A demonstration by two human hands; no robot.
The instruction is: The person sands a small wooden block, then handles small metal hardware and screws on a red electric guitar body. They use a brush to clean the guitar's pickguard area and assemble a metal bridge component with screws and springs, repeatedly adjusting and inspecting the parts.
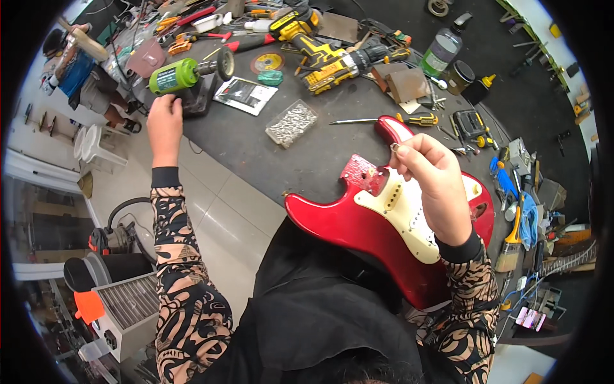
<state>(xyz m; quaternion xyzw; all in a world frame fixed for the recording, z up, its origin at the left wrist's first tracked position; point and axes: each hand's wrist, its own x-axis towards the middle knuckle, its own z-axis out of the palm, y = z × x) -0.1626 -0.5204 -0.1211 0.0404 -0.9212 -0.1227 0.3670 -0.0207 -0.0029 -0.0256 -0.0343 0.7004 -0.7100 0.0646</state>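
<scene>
My right hand (435, 179) pinches a small metal ring-like piece (394, 148) between thumb and fingers, raised over a red electric guitar body (332, 217). The body has a cream pickguard (419, 246) and rests partly on the table, partly toward my lap. My left hand (165, 121) reaches to the far left, its fingers bunched at the lower edge of a green bench grinder (176, 77). Whether anything sits within those fingertips is hidden. A round wheel (224, 63) is mounted on the grinder's right end.
On the dark table (249, 150) stand a clear box of small screws (291, 124), a flat packet (245, 95), a yellow cordless drill (336, 70), a screwdriver (416, 120) and a spray bottle (442, 48). A brush (510, 249) lies at right. Another person (96, 80) is at far left.
</scene>
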